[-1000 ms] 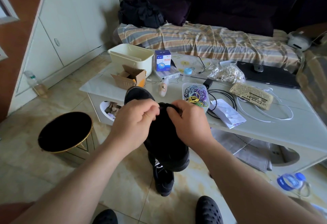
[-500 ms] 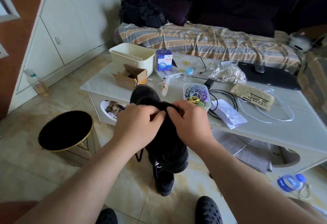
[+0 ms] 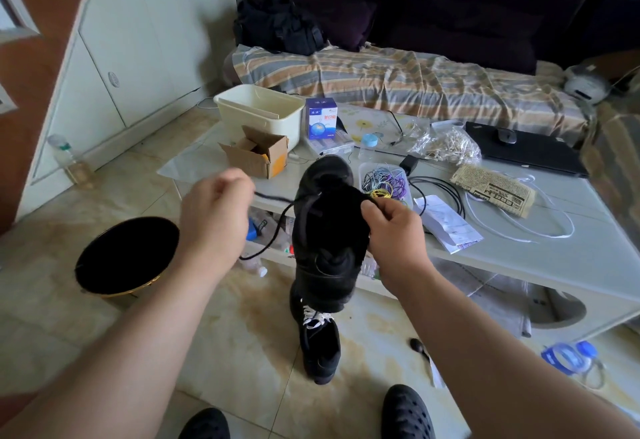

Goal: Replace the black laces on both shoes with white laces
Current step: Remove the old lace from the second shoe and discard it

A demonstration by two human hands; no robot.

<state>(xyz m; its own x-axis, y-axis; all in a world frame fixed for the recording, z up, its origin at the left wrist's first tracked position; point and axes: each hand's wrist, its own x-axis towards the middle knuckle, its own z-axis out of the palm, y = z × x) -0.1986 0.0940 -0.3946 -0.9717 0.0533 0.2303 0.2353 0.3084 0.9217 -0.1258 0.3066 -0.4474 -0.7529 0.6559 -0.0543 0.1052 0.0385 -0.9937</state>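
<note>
Black lace (image 3: 273, 198) between left fingers (image 3: 242, 180)

Left hand (image 3: 214, 211) fisted; right hand (image 3: 393, 227) curled, pinching.

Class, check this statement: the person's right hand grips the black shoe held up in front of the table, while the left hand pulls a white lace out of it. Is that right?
Not quite. The lace the left hand pulls is black, not white, as the head view shows. The right hand does grip the held-up black shoe in front of the table.
</note>
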